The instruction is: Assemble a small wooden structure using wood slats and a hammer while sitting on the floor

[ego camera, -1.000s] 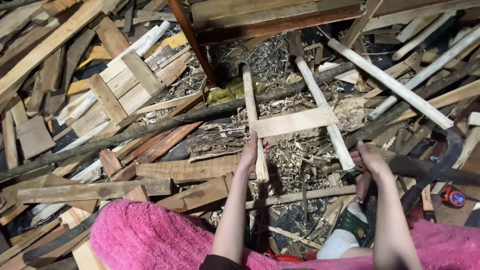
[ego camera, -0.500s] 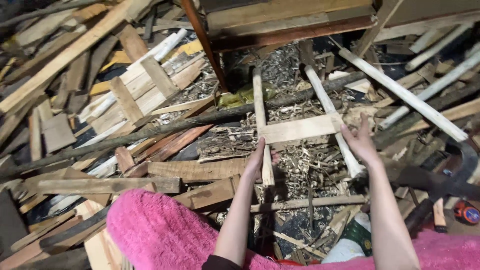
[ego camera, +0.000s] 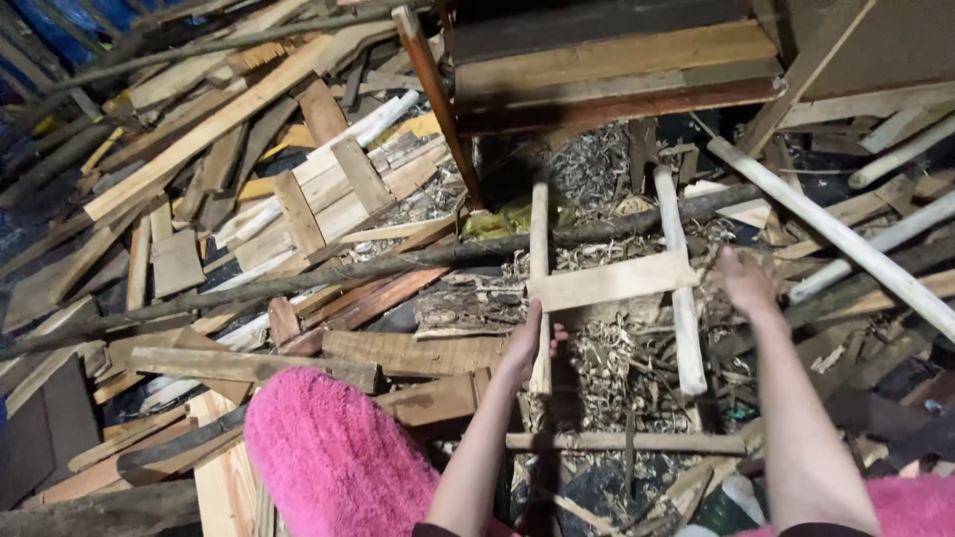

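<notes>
Left hand (ego camera: 525,343) wrapped around the left rail (ego camera: 539,288) of a small wooden frame (ego camera: 609,281), near its lower end. Right hand (ego camera: 744,281) spread, fingers loose, at the right end of the flat crosspiece (ego camera: 637,277); contact there cannot be told, the hand is blurred. Frame is 2 pale rails joined by 1 board, lying on the wood shavings (ego camera: 607,358) amid the scrap lumber pile (ego camera: 249,189), below a dark beam structure (ego camera: 617,70). A long dark branch (ego camera: 328,270) crosses behind it. Judged step: getting hold of the frame from the heap. Next move likely needs the right hand closing on the right rail (ego camera: 681,298) for a balanced lift. Pink fuzzy fabric (ego camera: 333,457) sits at the bottom edge.
</notes>
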